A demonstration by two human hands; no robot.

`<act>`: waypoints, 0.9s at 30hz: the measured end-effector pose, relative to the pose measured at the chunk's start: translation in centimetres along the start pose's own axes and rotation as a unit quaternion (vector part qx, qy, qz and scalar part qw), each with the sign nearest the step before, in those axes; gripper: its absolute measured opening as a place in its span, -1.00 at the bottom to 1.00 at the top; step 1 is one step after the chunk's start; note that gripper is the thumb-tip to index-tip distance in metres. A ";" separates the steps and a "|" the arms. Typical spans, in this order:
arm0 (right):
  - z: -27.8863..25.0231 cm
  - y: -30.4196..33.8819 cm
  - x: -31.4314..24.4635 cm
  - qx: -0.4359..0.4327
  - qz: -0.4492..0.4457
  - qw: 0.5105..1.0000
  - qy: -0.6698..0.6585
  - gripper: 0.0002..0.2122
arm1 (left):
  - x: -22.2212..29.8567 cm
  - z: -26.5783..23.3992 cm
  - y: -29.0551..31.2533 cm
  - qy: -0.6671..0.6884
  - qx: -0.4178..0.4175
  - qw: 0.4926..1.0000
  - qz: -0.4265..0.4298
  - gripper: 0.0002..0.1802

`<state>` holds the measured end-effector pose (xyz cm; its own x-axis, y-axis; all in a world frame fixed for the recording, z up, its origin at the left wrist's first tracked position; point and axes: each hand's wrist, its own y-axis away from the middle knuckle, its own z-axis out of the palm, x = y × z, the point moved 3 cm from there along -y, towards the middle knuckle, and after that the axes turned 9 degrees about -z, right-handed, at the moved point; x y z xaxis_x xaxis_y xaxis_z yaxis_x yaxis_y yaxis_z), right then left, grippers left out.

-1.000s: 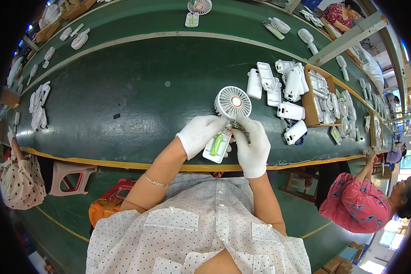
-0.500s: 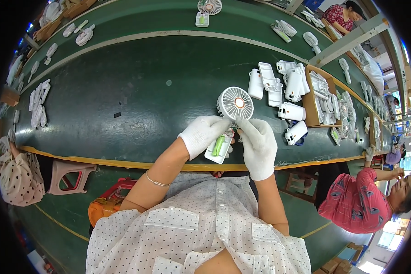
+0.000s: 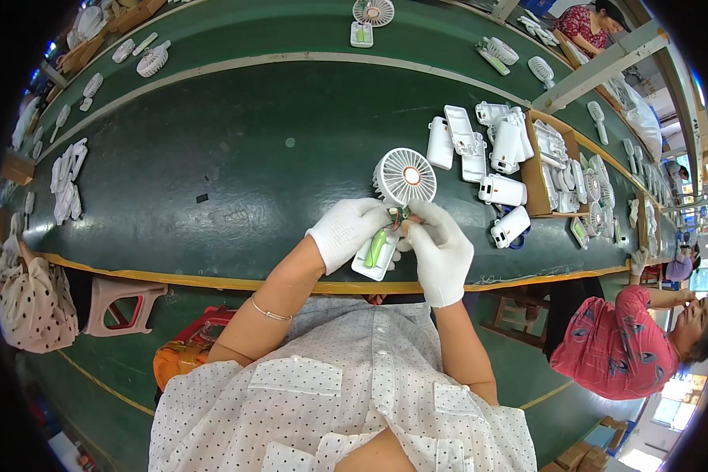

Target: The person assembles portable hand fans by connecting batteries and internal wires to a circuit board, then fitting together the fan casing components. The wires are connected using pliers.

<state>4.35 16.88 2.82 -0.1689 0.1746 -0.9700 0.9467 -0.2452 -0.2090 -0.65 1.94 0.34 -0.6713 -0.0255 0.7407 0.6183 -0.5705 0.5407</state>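
The open handheld fan (image 3: 406, 177) lies above the counter (image 3: 236, 149), its round, slatted white head away from the person, its long axis running nearward and slightly left to a smooth plastic handle shell (image 3: 385, 263) holding a green cylindrical battery (image 3: 376, 248). The knit-gloved left hand (image 3: 349, 231) grips the handle; the right hand's (image 3: 442, 253) fingers curl at the wiring (image 3: 399, 215), their pinch unclear.
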 end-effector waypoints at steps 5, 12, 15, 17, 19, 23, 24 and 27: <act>-0.2 -0.3 0.7 -0.063 -0.044 0.991 0.106 -0.69 | 0.5 0.2 0.5 0.046 -0.009 0.998 -0.028 -0.63; -0.2 -0.1 0.6 -0.076 -0.088 0.985 0.125 -0.66 | 0.1 -0.2 0.4 0.092 -0.033 0.995 -0.007 -0.58; -0.5 -0.2 0.6 -0.028 -0.160 0.977 0.138 -0.67 | 0.7 0.1 0.8 0.064 -0.024 0.997 -0.019 -0.57; -0.8 -0.3 0.8 -0.008 -0.230 0.951 0.207 -0.67 | 0.8 0.2 0.8 0.049 -0.019 0.998 -0.032 -0.57; -1.0 -0.5 1.3 -0.004 -0.216 0.959 0.182 -0.67 | 0.7 0.1 0.7 0.009 -0.014 1.000 -0.022 -0.57; -0.7 -0.3 1.5 0.017 -0.089 0.996 0.023 -0.67 | 0.8 0.3 0.6 -0.003 -0.023 0.999 -0.024 -0.63; -0.6 -0.3 1.4 0.018 -0.088 0.996 0.023 -0.67 | 0.7 0.2 0.5 -0.015 -0.023 0.999 -0.020 -0.63; -0.4 -0.1 1.5 0.009 -0.026 0.999 -0.029 -0.68 | 0.6 0.2 0.4 -0.038 -0.028 0.999 0.009 -0.64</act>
<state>4.08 17.52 1.48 -0.2335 0.1324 -0.9633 0.9311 -0.2551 -0.2608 -0.66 1.86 1.07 -0.6254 0.0244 0.7799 0.6049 -0.6162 0.5043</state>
